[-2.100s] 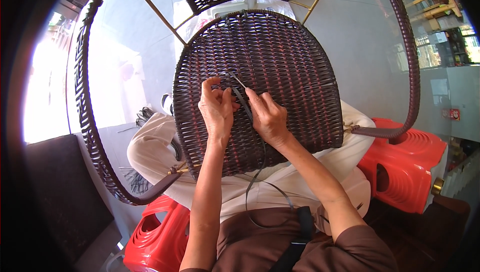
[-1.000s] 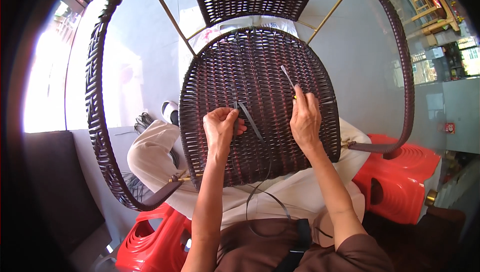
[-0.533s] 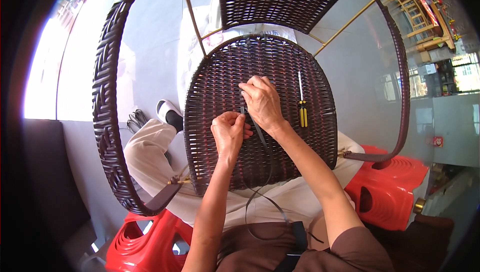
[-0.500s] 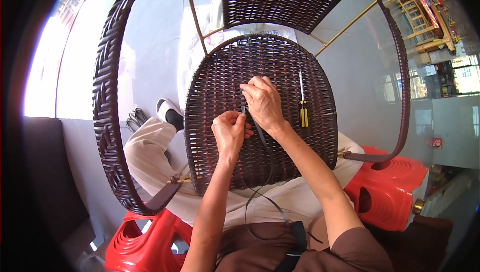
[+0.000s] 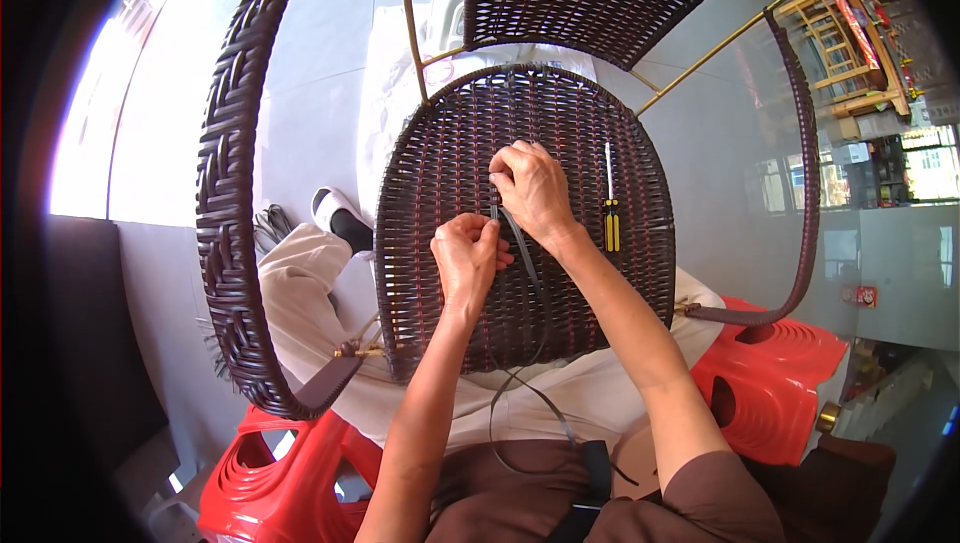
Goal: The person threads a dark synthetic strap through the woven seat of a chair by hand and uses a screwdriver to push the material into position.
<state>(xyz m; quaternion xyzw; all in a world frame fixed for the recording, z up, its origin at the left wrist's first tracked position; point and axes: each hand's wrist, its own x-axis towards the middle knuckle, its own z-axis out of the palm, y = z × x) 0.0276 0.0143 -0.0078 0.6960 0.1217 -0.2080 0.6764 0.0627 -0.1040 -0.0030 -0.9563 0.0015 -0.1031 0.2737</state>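
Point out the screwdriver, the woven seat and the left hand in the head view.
Screwdriver point(image 5: 612, 215): head view, upper part of its yellow-and-black handle.
Woven seat point(image 5: 440, 165): head view, bare weave, left side.
Left hand point(image 5: 466, 255): head view, back of the hand.

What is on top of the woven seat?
A yellow-and-black screwdriver and part of a dark strip. The left hand and right hand hide the weave beneath them.
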